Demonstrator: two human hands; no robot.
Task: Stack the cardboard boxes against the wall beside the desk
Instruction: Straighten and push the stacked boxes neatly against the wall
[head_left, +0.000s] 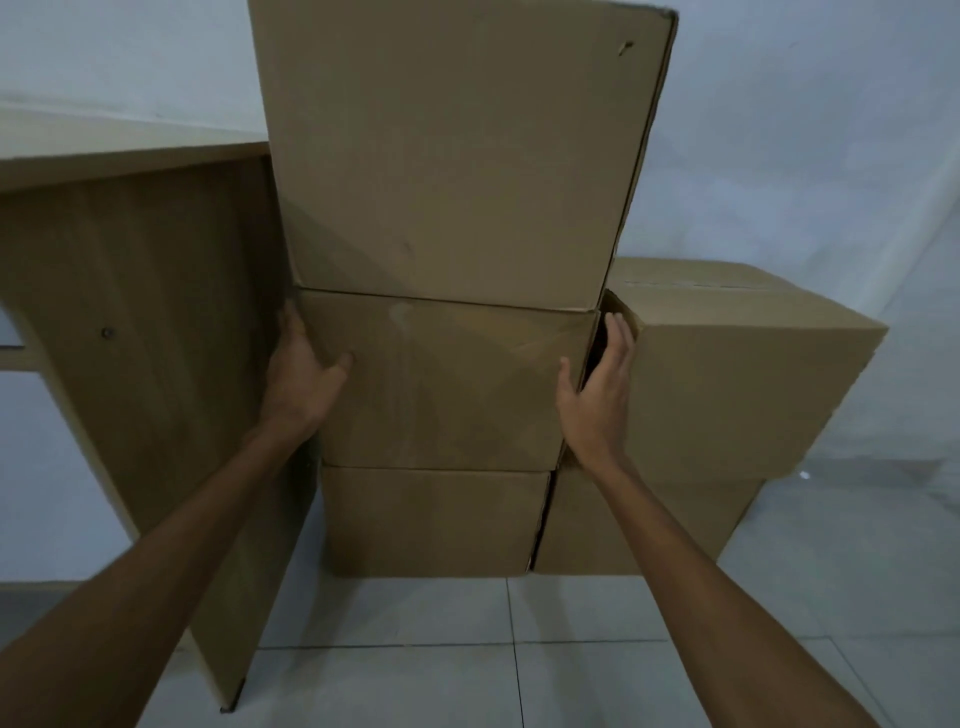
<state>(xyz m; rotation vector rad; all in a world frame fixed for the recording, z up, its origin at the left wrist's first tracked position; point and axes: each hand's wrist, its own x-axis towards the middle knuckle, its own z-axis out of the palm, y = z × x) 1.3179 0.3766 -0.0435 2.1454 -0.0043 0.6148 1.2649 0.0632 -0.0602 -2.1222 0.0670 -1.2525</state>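
Observation:
Three cardboard boxes stand stacked against the white wall beside the desk: a tall top box (457, 156), a middle box (447, 384) and a bottom box (431, 519). My left hand (301, 374) lies flat on the middle box's left edge, thumb on its front face. My right hand (597, 384) presses with straight fingers on that box's right edge, in the gap to the neighbouring box. A second stack stands to the right: an upper box (737, 374) on a lower box (597, 525).
The wooden desk side panel (145, 332) stands close on the left, touching the stack. The desk top (119, 156) runs off to the left. Pale floor tiles (467, 649) lie in front of the boxes.

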